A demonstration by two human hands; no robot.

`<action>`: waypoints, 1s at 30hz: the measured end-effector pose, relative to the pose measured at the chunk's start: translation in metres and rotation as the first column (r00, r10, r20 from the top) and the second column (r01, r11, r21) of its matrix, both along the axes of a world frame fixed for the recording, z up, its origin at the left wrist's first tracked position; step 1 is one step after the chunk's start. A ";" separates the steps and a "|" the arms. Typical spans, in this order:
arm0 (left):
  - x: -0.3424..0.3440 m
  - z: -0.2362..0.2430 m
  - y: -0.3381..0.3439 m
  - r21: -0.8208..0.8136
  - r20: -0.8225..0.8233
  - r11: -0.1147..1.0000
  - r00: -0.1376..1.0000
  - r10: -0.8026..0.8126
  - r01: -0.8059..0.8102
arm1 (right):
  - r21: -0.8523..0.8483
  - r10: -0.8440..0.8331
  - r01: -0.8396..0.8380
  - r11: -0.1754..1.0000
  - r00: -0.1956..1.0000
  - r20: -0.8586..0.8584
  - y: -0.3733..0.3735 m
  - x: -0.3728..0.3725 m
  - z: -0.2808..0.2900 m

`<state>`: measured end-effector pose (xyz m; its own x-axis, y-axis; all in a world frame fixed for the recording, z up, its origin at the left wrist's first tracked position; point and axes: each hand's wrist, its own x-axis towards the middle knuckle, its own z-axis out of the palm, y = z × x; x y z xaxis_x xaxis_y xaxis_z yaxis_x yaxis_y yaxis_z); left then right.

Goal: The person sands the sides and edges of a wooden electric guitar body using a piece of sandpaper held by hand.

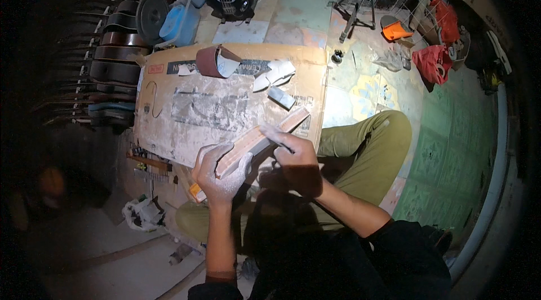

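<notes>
2 bare, dust-coated hands on 1 long wooden piece (241, 149). Left hand (221, 188) is closed around its near end, thumb on 1 side, fingers on the other. Right hand (297, 160) has its index finger stretched out onto the upper edge, other fingers curled; can't tell whether they pinch anything underneath. Piece runs diagonally, near end lower left, and appears to continue past the right hand. It's over the near edge of the cardboard-covered surface (160, 141), in front of the person's lap. My read: left takes the weight, so the right is free to touch along the edge; tilt probably keeps that edge facing the eyes.

Surface is streaked with pale dust. Near the far tip: 1 small grey block (280, 98), then torn paper scraps (274, 76). Curled brown sandpaper (208, 62) sits by the far edge, likely parked there to stay reachable but out of the way.

Further out: guitars (119, 55) in a row at left, probably stacked side by side to save room; blue tub (183, 24) beside them; black guitar (243, 2) beyond the surface; tripod (356, 15), orange dustpan (396, 30) and red bag (433, 65) on the right.
</notes>
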<state>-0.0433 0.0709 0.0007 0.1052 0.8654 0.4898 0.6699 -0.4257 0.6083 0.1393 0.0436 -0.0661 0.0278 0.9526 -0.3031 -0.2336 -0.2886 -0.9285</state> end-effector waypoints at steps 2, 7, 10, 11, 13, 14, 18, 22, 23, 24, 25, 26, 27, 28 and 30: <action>0.001 0.000 -0.007 -0.013 -0.031 1.000 0.999 -0.022 0.021 | 0.455 -0.125 0.013 0.891 0.968 0.218 -0.005 -0.002 0.004; 0.004 0.002 -0.015 0.055 -0.052 0.997 0.997 -0.054 0.057 | 0.129 -0.167 0.146 0.981 0.971 0.169 -0.009 -0.002 -0.004; 0.004 -0.011 -0.028 0.025 -0.049 0.998 0.997 -0.059 0.061 | 0.375 -0.056 -0.087 0.923 0.934 0.354 -0.033 -0.002 0.018; 0.004 -0.008 -0.028 0.007 -0.012 0.997 0.997 -0.073 0.073 | 0.380 -0.056 -0.087 0.921 0.935 0.349 -0.031 -0.002 0.015; 0.003 -0.004 -0.028 0.030 -0.060 0.991 0.990 -0.129 0.131 | 0.586 -0.206 -0.055 0.808 0.906 0.369 -0.027 0.007 0.014; 0.005 -0.003 -0.023 0.026 -0.051 0.996 0.995 -0.088 0.089 | 0.606 -0.258 0.018 0.795 0.915 0.311 -0.025 0.003 0.016; 0.007 0.001 -0.019 0.033 -0.062 0.998 0.997 -0.055 0.057 | 0.453 0.010 -0.294 0.842 0.848 0.530 -0.033 0.001 0.008; 0.003 -0.006 -0.025 0.046 -0.077 0.997 0.995 -0.059 0.063 | 0.096 -0.164 0.149 0.984 0.973 0.163 -0.026 -0.004 -0.031; 0.007 -0.004 -0.025 0.051 -0.068 0.996 0.995 -0.073 0.077 | 0.101 -0.179 0.163 0.981 0.969 0.171 -0.028 -0.001 -0.054; 0.008 -0.002 -0.025 0.067 -0.058 0.994 0.995 -0.081 0.085 | 0.158 -0.162 0.133 0.978 0.969 0.184 -0.025 -0.001 -0.074; 0.008 -0.002 -0.029 0.058 -0.048 0.994 0.995 -0.091 0.094 | 0.190 -0.142 0.104 0.976 0.969 0.200 -0.029 0.002 -0.083; 0.008 -0.001 -0.025 0.072 -0.070 0.994 0.995 -0.076 0.081 | 0.226 -0.112 0.006 0.974 0.882 0.458 -0.024 0.014 -0.095; 0.007 0.000 -0.027 0.058 -0.069 0.994 0.993 -0.093 0.097 | 0.256 -0.139 -0.022 0.966 0.795 0.591 -0.020 0.026 -0.111; 0.011 0.001 -0.021 0.062 -0.061 0.994 0.994 -0.091 0.095 | 0.303 -0.237 0.037 0.952 0.714 0.659 -0.010 0.043 -0.145; 0.017 0.002 -0.013 0.057 -0.054 0.995 0.995 -0.078 0.081 | 0.107 -0.172 0.141 0.984 0.635 0.753 0.017 0.082 -0.168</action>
<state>-0.0258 0.0583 0.0030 0.1993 0.8228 0.5322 0.6624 -0.5133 0.5456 0.2214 0.0603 -0.2337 0.3819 0.9212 -0.0742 0.5165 -0.2793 -0.8094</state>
